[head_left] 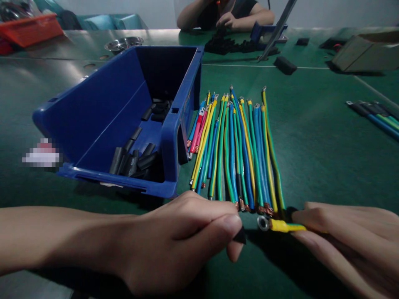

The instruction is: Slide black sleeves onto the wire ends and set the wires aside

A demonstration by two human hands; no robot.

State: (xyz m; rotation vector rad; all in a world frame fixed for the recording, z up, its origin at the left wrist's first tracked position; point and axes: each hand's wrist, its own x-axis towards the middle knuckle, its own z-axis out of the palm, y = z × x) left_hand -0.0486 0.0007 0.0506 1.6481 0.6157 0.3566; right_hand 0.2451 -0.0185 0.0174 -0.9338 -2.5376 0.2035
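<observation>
My left hand (193, 232) is closed, with a short black heat-shrink tube (240, 236) pinched between thumb and fingers; only its end shows. To its right, my right hand (346, 236) grips a yellow-green cable (282, 226). The metal ring terminal (263, 223) on this cable points toward my left hand, a small gap away from the tube. Something dark shows at the right fingertips, too hidden to name. Just beyond both hands lies a row of cut cables (232, 149) in blue, green, yellow and red, many with ring terminals at the far end and bare copper at the near end.
A blue bin (102, 104) holding several black tubes (134, 160) stands left of the cables. More cables (377, 118) lie at the right. Farther back are a metal bowl (124, 43), a cardboard box (368, 52), an orange basket (31, 30) and a person (226, 16) seated opposite.
</observation>
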